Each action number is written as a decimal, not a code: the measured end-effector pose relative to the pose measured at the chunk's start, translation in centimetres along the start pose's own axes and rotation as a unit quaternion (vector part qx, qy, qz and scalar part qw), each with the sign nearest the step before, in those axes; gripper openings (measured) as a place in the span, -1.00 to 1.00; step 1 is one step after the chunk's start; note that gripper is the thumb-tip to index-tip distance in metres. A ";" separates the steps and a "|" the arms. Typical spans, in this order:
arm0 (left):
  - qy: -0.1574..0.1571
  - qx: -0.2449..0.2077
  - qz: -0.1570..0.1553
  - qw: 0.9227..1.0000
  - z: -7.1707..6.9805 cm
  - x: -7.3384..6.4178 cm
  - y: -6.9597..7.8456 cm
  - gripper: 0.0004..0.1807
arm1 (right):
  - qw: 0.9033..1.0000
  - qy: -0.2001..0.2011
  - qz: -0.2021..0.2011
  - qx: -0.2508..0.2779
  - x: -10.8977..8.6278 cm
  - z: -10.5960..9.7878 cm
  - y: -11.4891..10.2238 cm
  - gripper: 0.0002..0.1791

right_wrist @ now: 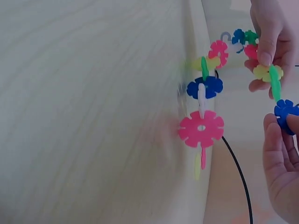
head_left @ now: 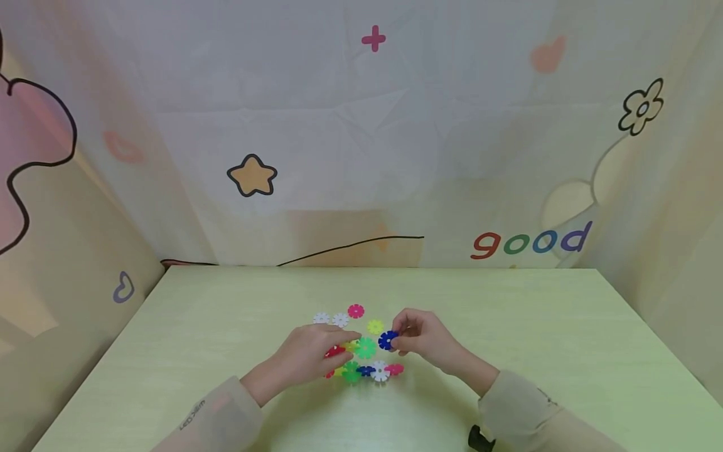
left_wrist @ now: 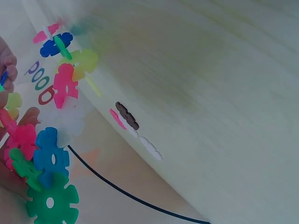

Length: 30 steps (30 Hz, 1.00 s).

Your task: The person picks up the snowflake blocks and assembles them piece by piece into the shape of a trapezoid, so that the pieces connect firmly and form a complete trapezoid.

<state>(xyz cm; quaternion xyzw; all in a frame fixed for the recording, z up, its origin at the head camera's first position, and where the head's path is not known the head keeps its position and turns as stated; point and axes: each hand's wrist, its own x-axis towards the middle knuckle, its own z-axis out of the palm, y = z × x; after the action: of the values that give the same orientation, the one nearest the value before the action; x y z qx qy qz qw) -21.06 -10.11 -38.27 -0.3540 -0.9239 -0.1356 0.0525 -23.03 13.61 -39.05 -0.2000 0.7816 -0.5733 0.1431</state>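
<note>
My left hand (head_left: 307, 351) grips a chain of notched plastic flower discs, its thumb on a yellow disc (right_wrist: 261, 72). Joined to that yellow disc is a light green disc (head_left: 366, 347). My right hand (head_left: 423, 333) pinches a dark blue disc (head_left: 386, 340) between thumb and fingers, right at the green disc's edge. Below the hands the chain runs on through a green disc (left_wrist: 52, 200), a white disc (head_left: 380, 371) and a pink disc (head_left: 395, 369). Part of the chain is hidden behind my left hand.
Beyond the hands, loose discs lie on the pale table (head_left: 536, 314): a white disc (head_left: 321, 318), another white disc (head_left: 341, 320), a pink disc (head_left: 356, 311) and a yellow disc (head_left: 375, 326). A printed cloth (head_left: 339, 157) hangs behind the table. Something black (head_left: 481, 438) shows below my right sleeve.
</note>
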 end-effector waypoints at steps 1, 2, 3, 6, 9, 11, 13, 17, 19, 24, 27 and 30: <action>-0.001 -0.001 0.000 1.000 0.0 0.0 0.0 -0.64 | 1.000 0.000 0.000 0.001 0.0 0.1 0.0 -0.84; -0.003 -0.001 -0.001 1.000 0.0 0.1 0.0 -0.64 | 1.000 -0.001 -0.001 0.002 -0.1 0.2 0.0 -0.84; -0.004 -0.002 -0.001 1.000 0.0 0.1 0.0 -0.64 | 1.000 0.000 0.001 0.002 -0.1 0.3 -0.1 -0.85; -0.005 -0.002 -0.001 1.000 0.0 0.1 -0.1 -0.63 | 1.000 -0.002 0.000 0.001 -0.2 0.6 -0.1 -0.85; -0.004 -0.003 0.001 1.000 0.0 0.1 -0.1 -0.63 | 1.000 -0.002 0.000 -0.004 -0.3 0.7 -0.1 -0.85; -0.004 -0.004 0.002 1.000 0.0 0.1 -0.1 -0.63 | 1.000 -0.001 -0.002 -0.007 -0.4 0.8 -0.1 -0.85; -0.004 -0.004 0.002 1.000 0.1 0.1 -0.1 -0.63 | 1.000 0.001 -0.006 -0.010 -0.5 1.0 -0.1 -0.85; -0.006 -0.009 0.004 1.000 0.1 0.2 -0.1 -0.61 | 1.000 0.017 -0.011 -0.019 -0.6 1.3 0.0 -0.87; -0.012 -0.015 -0.002 1.000 0.1 0.2 -0.1 -0.59 | 0.999 0.028 -0.014 -0.028 -0.7 1.5 0.0 -0.87; -0.030 -0.029 -0.016 0.999 0.3 0.2 0.1 -0.53 | 0.996 0.062 -0.030 -0.064 -0.9 2.0 0.1 -0.87; -0.016 -0.026 0.001 1.000 0.6 0.2 0.3 -0.51 | 0.993 0.067 -0.050 -0.084 -1.0 2.3 0.2 -0.87; 0.006 -0.020 0.023 1.000 0.9 0.3 0.4 -0.51 | 0.991 0.066 -0.073 -0.091 -1.1 2.4 0.3 -0.87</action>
<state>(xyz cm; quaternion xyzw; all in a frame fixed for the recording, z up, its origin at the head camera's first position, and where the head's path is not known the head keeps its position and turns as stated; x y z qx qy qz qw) -21.02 -9.40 -38.96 -0.3752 -0.9122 -0.1555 0.0544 -21.06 12.19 -40.07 -0.2310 0.8216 -0.5203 0.0300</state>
